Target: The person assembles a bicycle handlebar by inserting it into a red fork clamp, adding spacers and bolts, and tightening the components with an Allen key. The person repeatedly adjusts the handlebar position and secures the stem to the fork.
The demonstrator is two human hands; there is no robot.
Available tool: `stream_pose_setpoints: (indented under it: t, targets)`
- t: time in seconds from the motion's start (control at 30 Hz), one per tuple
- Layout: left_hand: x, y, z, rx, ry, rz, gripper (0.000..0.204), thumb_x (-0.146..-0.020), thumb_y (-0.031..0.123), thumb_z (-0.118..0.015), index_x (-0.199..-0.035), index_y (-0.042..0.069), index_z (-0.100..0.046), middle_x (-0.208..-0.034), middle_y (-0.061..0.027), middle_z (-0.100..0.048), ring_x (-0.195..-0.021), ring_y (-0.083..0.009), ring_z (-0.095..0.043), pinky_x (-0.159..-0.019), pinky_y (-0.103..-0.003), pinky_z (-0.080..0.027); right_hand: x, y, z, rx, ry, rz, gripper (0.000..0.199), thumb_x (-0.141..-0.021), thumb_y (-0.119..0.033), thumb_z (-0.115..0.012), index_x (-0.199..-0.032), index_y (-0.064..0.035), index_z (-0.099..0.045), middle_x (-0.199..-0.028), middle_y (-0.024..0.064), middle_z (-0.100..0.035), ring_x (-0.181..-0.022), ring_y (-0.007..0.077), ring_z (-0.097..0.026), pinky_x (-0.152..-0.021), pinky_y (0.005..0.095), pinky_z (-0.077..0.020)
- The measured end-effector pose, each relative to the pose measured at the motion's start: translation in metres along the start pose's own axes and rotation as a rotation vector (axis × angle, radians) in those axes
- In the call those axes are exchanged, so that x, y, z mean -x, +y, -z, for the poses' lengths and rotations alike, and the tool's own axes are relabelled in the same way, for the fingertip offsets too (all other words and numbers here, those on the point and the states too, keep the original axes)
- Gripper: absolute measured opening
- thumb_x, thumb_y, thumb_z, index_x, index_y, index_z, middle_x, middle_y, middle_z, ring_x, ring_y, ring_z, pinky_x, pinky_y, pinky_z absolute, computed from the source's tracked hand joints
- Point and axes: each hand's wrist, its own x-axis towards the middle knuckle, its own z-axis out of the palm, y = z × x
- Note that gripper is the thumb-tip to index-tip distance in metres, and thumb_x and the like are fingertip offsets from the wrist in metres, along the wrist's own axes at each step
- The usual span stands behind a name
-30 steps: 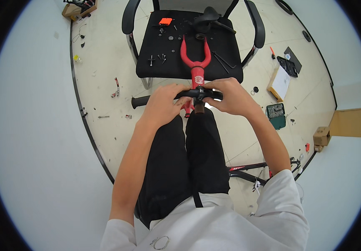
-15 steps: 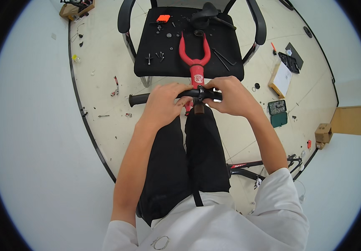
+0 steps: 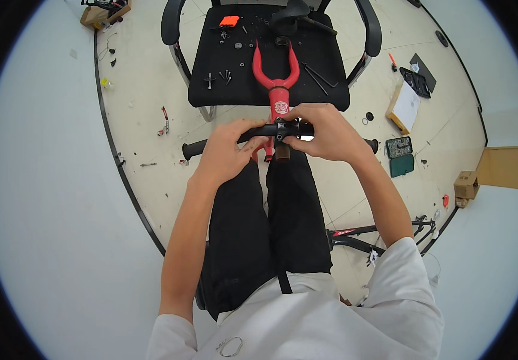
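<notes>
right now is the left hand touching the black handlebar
Touching. The head view shows the left hand wrapped over the black handlebar, fingers closed around the bar left of the red fork.

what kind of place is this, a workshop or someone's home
Most likely a makeshift bicycle workshop. Both hands grip a black handlebar on a red fork, small bolts and tools lie spread on a black chair seat, and a bike frame lies on the floor.
</notes>
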Motion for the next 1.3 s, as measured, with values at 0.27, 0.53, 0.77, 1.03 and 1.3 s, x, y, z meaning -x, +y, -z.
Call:
stream_pose_setpoints:
  t: [0.27, 0.53, 0.77, 1.03, 1.3]
  targets:
    - [0.003, 0.000, 0.000, -0.079, 0.005, -0.076, 0.039, -0.088, 0.009, -0.075, -0.125, 0.001, -0.066, -0.107, -0.0139, -0.070, -0.096, -0.0265, -0.067, -0.085, -0.035, -0.052, -0.004, -0.002, -0.004, -0.063, -0.013, 0.029, 0.032, -0.076, -0.010, -0.080, -0.102, 0.0033, -0.066, -0.094, 0.0181, -0.070, -0.086, 0.0347, -0.069, -0.076, 0.0384, -0.0555]
    - [-0.012, 0.007, -0.007, -0.083, -0.141, -0.098, 0.058, -0.091, 0.025, -0.072, -0.142, 0.005, -0.052, -0.095, -0.0168, -0.062, -0.087, -0.0347, -0.060, -0.079, -0.042, -0.049, 0.010, 0.014, -0.021, -0.123, 0.106, 0.017, 0.040, -0.080, -0.011, -0.079, -0.116, 0.0010, -0.067, -0.104, 0.0166, -0.072, -0.097, 0.0309, -0.071, -0.086, 0.0361, -0.0564]
    - [-0.013, 0.011, -0.004, -0.082, -0.179, -0.049, 0.054, -0.092, 0.017, -0.071, -0.141, 0.002, -0.054, -0.103, -0.0175, -0.065, -0.089, -0.0338, -0.062, -0.081, -0.037, -0.051, 0.019, 0.015, -0.029, -0.104, 0.146, -0.052, 0.043, -0.081, -0.010, -0.079, -0.121, -0.0016, -0.067, -0.113, 0.0142, -0.071, -0.102, 0.0276, -0.071, -0.090, 0.0348, -0.0560]
    - [-0.018, 0.024, 0.002, -0.039, -0.208, 0.027, 0.052, -0.090, 0.015, -0.073, -0.137, 0.000, -0.056, -0.103, -0.0190, -0.066, -0.092, -0.0323, -0.065, -0.083, -0.038, -0.051, 0.016, 0.012, -0.013, -0.259, 0.105, 0.027, 0.043, -0.081, -0.011, -0.078, -0.121, -0.0003, -0.065, -0.111, 0.0168, -0.070, -0.099, 0.0295, -0.071, -0.089, 0.0349, -0.0561]
    - [-0.024, 0.024, -0.011, 0.006, -0.092, -0.043, 0.044, -0.088, 0.016, -0.073, -0.127, -0.001, -0.062, -0.103, -0.0174, -0.067, -0.089, -0.0318, -0.065, -0.082, -0.039, -0.051, 0.019, 0.016, -0.005, -0.325, 0.059, -0.137, 0.045, -0.079, -0.012, -0.081, -0.121, 0.0009, -0.068, -0.106, 0.0167, -0.073, -0.096, 0.0271, -0.073, -0.090, 0.0346, -0.0557]
